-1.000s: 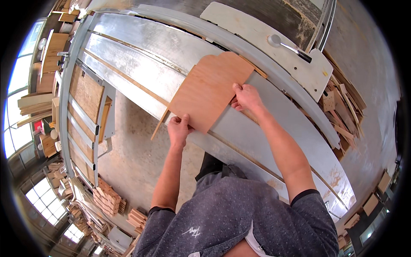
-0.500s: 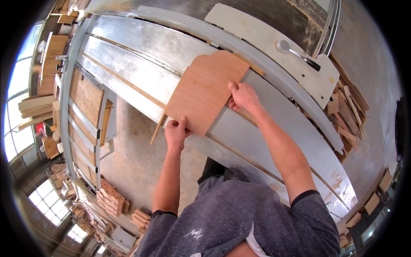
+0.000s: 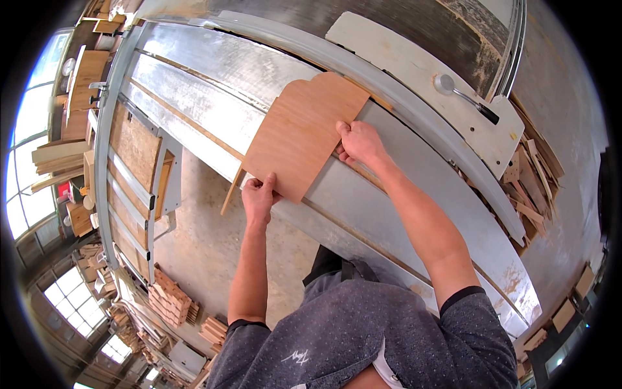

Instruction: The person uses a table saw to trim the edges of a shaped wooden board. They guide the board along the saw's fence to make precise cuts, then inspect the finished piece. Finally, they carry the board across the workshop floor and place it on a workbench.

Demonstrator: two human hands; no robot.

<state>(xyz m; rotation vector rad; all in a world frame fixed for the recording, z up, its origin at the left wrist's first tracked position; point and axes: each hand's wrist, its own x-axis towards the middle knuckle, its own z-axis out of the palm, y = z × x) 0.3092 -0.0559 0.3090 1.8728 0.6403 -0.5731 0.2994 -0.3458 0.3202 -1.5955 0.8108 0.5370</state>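
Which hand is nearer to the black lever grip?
Right. The right hand holds the wooden panel, left of the black lever grip; the left hand, at the panel's lower edge, is farther left.

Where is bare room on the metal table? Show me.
The metal table is bare between the wooden panel and grey crossbar, and between right forearm and curved rail. Crowded: the panel's edges, with the left hand, right hand and thin strip.

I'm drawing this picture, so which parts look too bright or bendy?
In the head view, white glare covers part of the metal table left of the wooden panel; also in the head view, the left windows wash out nearly to white, and the long grey rail bows from fisheye distortion.
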